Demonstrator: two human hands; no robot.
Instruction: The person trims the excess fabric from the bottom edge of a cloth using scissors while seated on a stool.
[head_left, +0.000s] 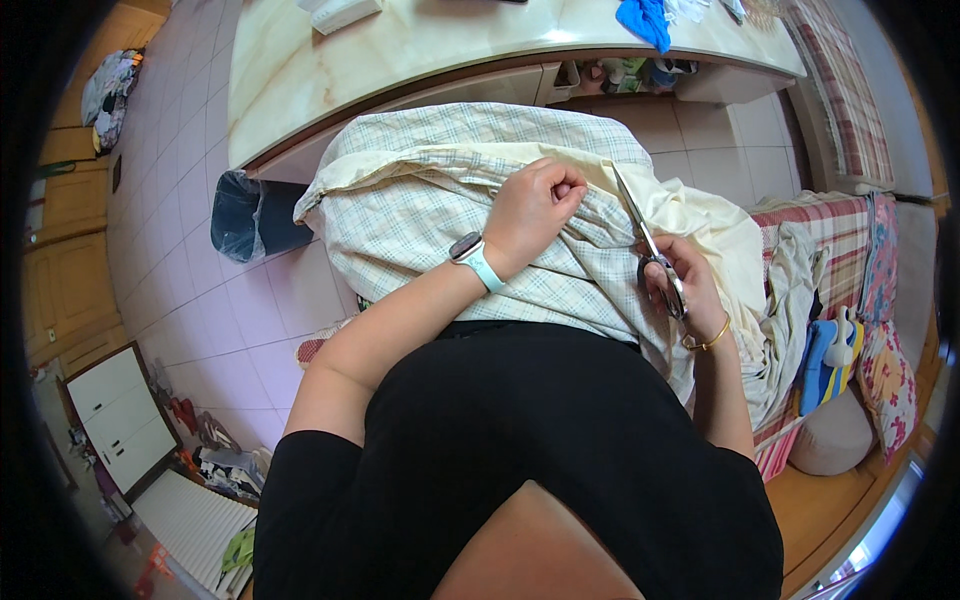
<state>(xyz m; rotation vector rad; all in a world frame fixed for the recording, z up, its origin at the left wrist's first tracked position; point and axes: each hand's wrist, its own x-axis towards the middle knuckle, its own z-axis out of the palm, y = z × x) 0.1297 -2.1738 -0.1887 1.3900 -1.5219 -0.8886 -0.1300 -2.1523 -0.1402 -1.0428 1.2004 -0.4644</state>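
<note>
A plaid cloth (420, 217) with a cream underside (675, 199) lies bunched across my lap. Over its middle is my left hand (536, 206), wearing a watch, its fingers curled at a fold of the cloth; whether they pinch the fabric is hard to see. To the right, my right hand (679, 281) holds metal scissors (637, 214) by the handles. Their blades point up and away from me over the cloth and look closed or nearly so. The blade tips are to the right of my left hand, apart from it.
A marble-patterned table (435, 45) stands in front, bearing a tissue box (341, 11) and a blue cloth (645, 22). A lined trash bin (262, 217) is at the left. On the right, a plaid-covered sofa (810, 232) holds more fabric and a striped item (829, 360).
</note>
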